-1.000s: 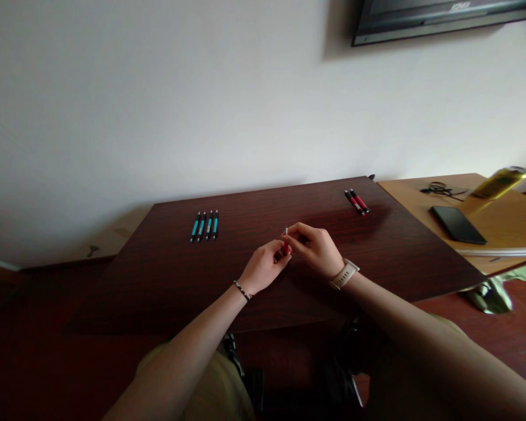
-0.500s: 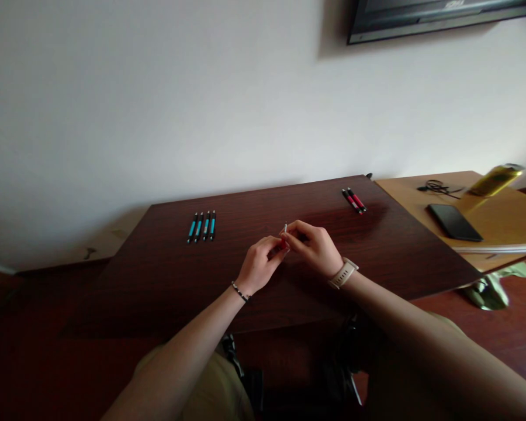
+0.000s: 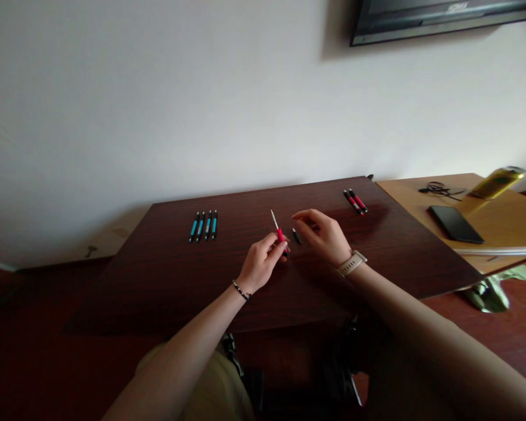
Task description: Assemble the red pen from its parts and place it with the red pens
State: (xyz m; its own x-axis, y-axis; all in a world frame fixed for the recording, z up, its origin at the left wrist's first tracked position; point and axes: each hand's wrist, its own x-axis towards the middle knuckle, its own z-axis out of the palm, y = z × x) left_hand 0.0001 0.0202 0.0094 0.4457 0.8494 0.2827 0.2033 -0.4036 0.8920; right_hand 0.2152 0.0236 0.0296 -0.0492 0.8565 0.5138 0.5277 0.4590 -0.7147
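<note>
Blue pens (image 3: pixel 207 225): 4, left. Red pens (image 3: pixel 359 203): 2, far right. Red barrel (image 3: pixel 280 235): 1, pinched in left hand (image 3: pixel 260 262), 1 pale refill (image 3: pixel 274 220) protruding far. Black pen piece (image 3: pixel 297 236): 1, just left of right hand (image 3: pixel 325 235), half open, nothing visibly held.

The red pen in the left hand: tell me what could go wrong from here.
The thin pale refill sticks out bare from the red pen, so it could slip out or bend if the left hand tips or knocks it.
The small dark piece appears to lie loose on the table close by the right hand; a stray brush might send it rolling.
</note>
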